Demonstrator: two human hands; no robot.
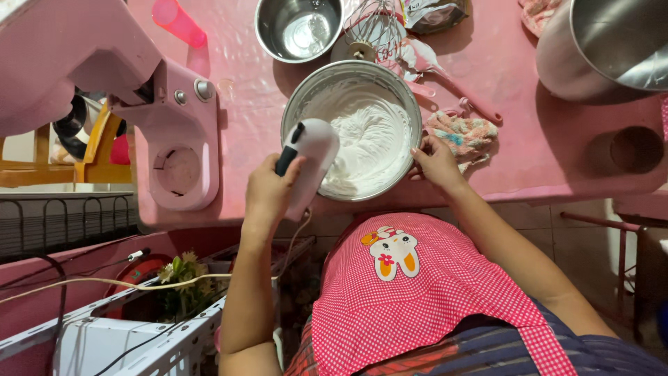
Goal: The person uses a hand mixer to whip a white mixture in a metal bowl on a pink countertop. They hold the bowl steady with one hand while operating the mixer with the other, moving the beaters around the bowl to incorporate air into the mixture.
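Here, mid-whipping, the left hand [270, 189] grips the mixer [308, 157] over the cream-filled bowl [410, 104] at frame centre, right hand [436, 161] fingers curled steadying its rim; steady circling seems needed.

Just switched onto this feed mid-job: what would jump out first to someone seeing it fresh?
First, the round metal bowl of fluffy white cream at the centre of the pink table, with the left hand gripping a white handheld electric mixer over it. The right hand steadies the bowl's rim. At the left edge stands a large pink stand mixer.
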